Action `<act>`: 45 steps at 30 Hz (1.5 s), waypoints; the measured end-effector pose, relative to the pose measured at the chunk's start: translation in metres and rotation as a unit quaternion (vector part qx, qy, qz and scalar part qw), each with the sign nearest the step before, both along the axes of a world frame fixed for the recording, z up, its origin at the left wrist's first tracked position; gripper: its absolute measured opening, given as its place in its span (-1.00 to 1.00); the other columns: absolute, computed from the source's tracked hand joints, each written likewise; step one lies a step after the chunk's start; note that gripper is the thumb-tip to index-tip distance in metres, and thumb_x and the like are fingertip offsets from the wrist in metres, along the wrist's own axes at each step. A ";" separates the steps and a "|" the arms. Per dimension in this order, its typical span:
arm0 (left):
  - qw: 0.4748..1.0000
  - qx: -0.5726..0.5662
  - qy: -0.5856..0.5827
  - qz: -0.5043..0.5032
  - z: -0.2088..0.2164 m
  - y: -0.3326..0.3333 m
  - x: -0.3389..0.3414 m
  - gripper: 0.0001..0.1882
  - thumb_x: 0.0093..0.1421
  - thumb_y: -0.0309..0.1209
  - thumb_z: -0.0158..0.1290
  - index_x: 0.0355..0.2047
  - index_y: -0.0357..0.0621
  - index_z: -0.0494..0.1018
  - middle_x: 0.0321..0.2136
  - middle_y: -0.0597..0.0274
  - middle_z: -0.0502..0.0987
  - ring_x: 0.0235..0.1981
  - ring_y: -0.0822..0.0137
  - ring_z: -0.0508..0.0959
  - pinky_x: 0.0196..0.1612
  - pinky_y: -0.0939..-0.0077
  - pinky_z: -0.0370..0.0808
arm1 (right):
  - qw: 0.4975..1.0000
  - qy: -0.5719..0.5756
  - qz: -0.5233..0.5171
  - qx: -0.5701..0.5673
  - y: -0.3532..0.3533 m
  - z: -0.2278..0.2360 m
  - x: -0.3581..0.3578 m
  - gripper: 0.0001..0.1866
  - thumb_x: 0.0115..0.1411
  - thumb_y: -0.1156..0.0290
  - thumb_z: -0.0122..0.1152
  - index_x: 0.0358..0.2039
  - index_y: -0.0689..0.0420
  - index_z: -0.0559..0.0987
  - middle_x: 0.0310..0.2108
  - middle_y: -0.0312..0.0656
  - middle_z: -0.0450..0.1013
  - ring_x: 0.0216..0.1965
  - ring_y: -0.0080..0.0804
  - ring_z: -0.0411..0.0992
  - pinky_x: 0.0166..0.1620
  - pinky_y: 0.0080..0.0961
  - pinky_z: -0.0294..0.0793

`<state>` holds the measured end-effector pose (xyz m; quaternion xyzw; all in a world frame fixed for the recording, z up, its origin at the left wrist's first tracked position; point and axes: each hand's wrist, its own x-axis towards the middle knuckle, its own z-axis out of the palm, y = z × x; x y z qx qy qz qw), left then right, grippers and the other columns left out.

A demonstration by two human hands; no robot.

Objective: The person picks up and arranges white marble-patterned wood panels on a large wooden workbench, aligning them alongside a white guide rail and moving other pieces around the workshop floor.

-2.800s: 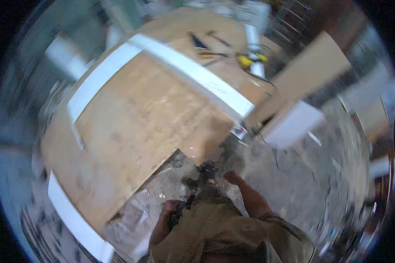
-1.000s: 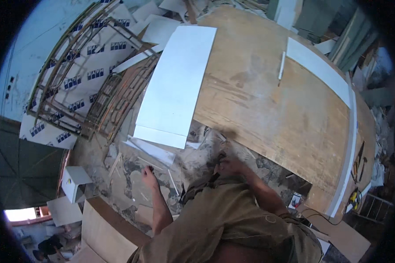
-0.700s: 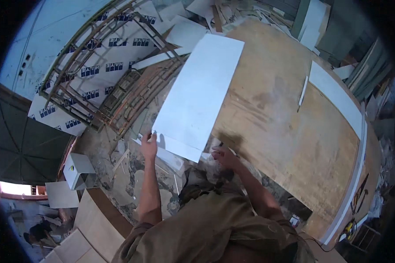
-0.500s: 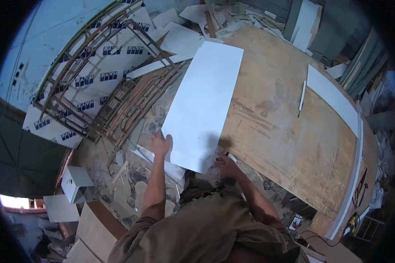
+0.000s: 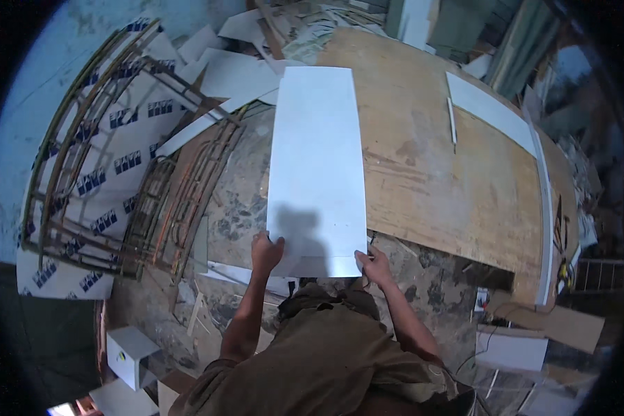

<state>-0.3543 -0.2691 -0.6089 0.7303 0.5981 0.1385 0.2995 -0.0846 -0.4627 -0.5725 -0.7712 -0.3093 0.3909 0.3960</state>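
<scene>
A long white rectangular panel (image 5: 317,152) stretches away from my body, its near end just in front of my waist. My left hand (image 5: 266,252) grips its left edge close to the near corner, thumb on top and fingers mostly hidden beneath. On the opposite edge my right hand (image 5: 373,265) holds the panel with the thumb over the face. Shadow darkens the near part of the white surface. To the right, the panel lies beside or over the edge of a large brown wooden board (image 5: 409,152); whether they touch I cannot tell.
Rusty metal frames (image 5: 180,187) lean at the left over a printed white sheet (image 5: 128,163). A white strip (image 5: 492,111) and a thin stick (image 5: 452,121) lie on the brown board. White offcuts (image 5: 236,76) are piled behind. A white box-like piece (image 5: 128,350) stands at lower left.
The white panel has swung from slanting right to nearly straight ahead. My right hand has come onto its right edge, and my left hand has moved nearer along the left edge.
</scene>
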 end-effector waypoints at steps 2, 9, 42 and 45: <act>0.998 0.010 -0.004 -0.056 -0.001 -0.005 0.000 -0.52 0.08 -0.17 0.19 -0.20 -0.40 0.46 -0.24 -0.23 0.55 -0.11 -0.19 0.51 -0.03 0.00 0.44 | 0.997 -0.037 -0.062 0.002 -0.011 -0.004 0.000 -0.57 0.19 0.19 0.26 -0.02 0.22 0.60 -0.24 -0.02 0.60 -0.20 -0.26 0.54 -0.08 -0.40 0.49; 0.943 -0.274 -0.156 -0.102 -0.020 -0.051 0.010 -0.59 0.17 -0.16 0.18 -0.33 -0.37 0.50 -0.46 0.02 0.61 -0.44 0.15 0.63 -0.39 0.26 0.56 | 0.961 -0.002 -0.275 -0.013 -0.073 -0.053 0.035 -0.63 0.16 0.11 0.31 -0.36 0.23 0.61 -0.57 -0.34 0.44 -0.57 -0.59 0.35 -0.48 -0.57 0.34; 0.753 -0.473 -0.458 0.019 -0.042 -0.153 0.228 -0.54 0.38 0.01 -0.08 0.03 -0.11 0.40 -0.32 0.17 0.59 -0.24 0.25 0.62 -0.30 0.48 0.53 | 0.845 -0.043 -0.531 -0.039 -0.399 -0.053 0.246 -0.47 0.21 0.03 0.25 -0.28 0.38 0.64 -0.43 -0.02 0.60 -0.33 -0.32 0.54 -0.20 -0.32 0.50; 0.762 -0.469 -0.421 0.150 -0.004 -0.220 0.305 -0.57 0.37 0.01 -0.04 -0.01 -0.07 0.41 -0.34 0.21 0.58 -0.26 0.26 0.61 -0.29 0.50 0.49 | 0.839 -0.068 -0.538 -0.040 -0.466 -0.040 0.297 -0.54 0.22 0.11 0.24 -0.24 0.37 0.64 -0.41 0.01 0.62 -0.34 -0.35 0.55 -0.21 -0.31 0.51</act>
